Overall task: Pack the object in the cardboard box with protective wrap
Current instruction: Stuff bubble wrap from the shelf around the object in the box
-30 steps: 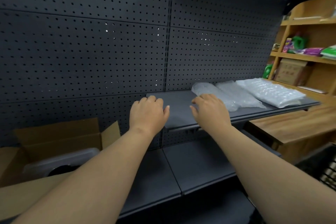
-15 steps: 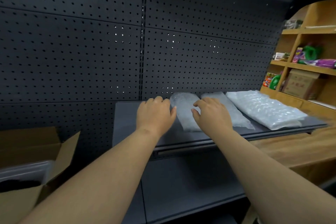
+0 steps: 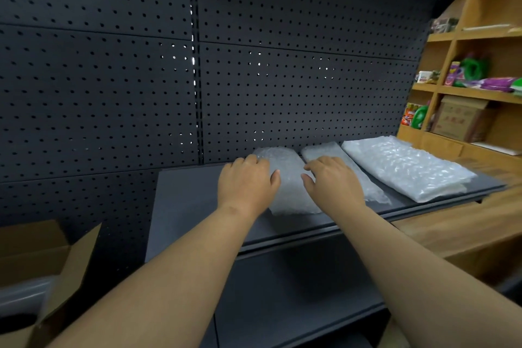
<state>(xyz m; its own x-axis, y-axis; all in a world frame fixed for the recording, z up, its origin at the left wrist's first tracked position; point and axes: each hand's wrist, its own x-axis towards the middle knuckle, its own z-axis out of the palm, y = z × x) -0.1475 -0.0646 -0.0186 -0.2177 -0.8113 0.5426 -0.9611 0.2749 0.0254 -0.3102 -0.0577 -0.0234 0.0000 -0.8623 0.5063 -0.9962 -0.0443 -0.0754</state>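
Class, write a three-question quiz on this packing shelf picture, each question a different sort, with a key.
1. True or false: the left hand rests on the leftmost bubble wrap.
2. How many bubble wrap piles lie on the shelf?
3. Where is the cardboard box? A) lower left B) on the wooden shelves C) under the right hand

Key: 1 true; 2 three; 3 A
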